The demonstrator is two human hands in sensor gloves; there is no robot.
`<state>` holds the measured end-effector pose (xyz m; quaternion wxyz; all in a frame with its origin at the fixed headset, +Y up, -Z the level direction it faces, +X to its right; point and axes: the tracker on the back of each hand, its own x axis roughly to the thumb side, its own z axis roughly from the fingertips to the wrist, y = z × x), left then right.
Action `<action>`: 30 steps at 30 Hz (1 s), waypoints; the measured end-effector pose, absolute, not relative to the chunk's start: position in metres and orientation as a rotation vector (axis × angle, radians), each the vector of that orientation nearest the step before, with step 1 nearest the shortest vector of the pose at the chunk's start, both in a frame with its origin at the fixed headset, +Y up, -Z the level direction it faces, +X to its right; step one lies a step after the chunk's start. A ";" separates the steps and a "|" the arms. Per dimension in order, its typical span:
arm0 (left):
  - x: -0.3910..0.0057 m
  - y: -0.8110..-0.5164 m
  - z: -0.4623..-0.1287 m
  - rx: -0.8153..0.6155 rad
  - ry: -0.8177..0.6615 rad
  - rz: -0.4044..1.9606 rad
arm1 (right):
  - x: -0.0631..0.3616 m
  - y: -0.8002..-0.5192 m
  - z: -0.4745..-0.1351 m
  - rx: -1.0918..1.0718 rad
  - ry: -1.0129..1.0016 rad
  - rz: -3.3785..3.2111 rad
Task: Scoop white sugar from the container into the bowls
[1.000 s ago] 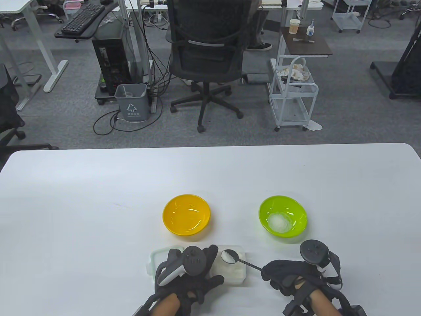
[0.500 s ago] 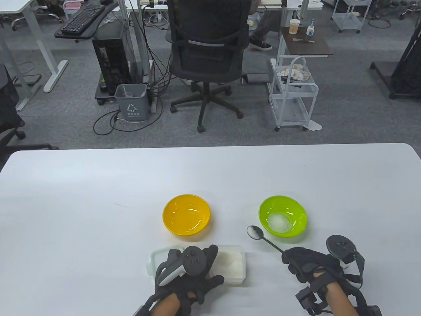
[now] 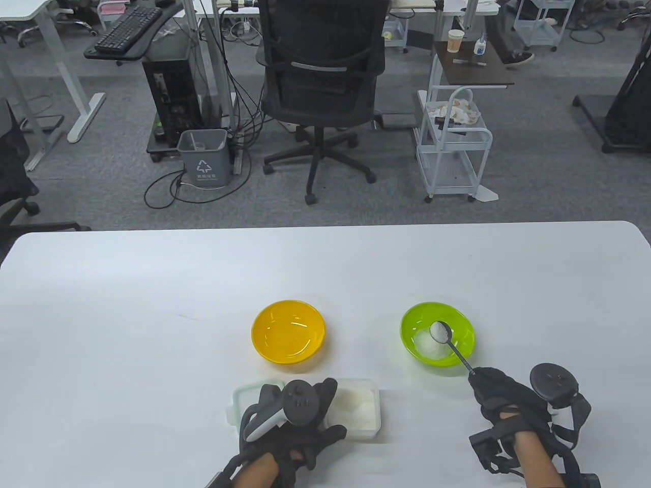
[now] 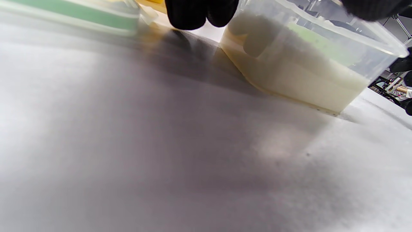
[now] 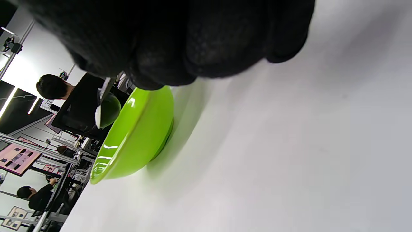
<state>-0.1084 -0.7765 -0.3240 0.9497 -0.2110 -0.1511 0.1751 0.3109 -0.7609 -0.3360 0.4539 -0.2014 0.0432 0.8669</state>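
Observation:
A clear plastic container of white sugar point(image 3: 356, 408) stands near the table's front edge; it also shows in the left wrist view point(image 4: 309, 67). My left hand point(image 3: 292, 422) rests against its left side, fingers on the wall. My right hand point(image 3: 501, 394) grips the handle of a metal spoon point(image 3: 440, 331) heaped with sugar, held over the green bowl point(image 3: 457, 317), which holds a small pile of sugar. The green bowl also shows in the right wrist view point(image 5: 135, 135), with the spoon point(image 5: 103, 112) above its rim. The yellow bowl point(image 3: 288, 331) is empty.
The container's lid point(image 3: 245, 399) with a green rim lies left of the container, partly under my left hand. The white table point(image 3: 152, 305) stretches wide to the left and back. An office chair, bin and cart stand on the floor beyond.
My right hand carried the loaded spoon from the sugar container to the right and away, to a spot over the green bowl. The left hand has stayed on the container.

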 end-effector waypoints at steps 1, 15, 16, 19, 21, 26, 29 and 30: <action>-0.108 -0.776 -0.324 -0.429 -0.307 0.356 | 0.310 -0.760 -0.336 -0.499 0.095 2.157; -0.109 -0.776 -0.324 -0.430 -0.308 0.356 | 0.276 -0.737 -0.332 -0.372 -0.331 2.866; -0.108 -0.776 -0.324 -0.429 -0.308 0.355 | 0.274 -0.736 -0.332 -0.361 -0.355 2.902; -0.108 -0.776 -0.324 -0.429 -0.307 0.355 | 0.269 -0.736 -0.331 -0.337 -0.384 2.961; -0.108 -0.776 -0.324 -0.429 -0.308 0.355 | 0.267 -0.736 -0.331 -0.326 -0.390 2.977; -0.108 -0.776 -0.324 -0.428 -0.306 0.353 | 0.267 -0.736 -0.331 -0.318 -0.392 2.950; -0.109 -0.775 -0.325 -0.424 -0.305 0.351 | 0.267 -0.737 -0.331 -0.311 -0.390 2.940; -0.109 -0.775 -0.325 -0.423 -0.304 0.353 | 0.266 -0.737 -0.330 -0.305 -0.388 2.938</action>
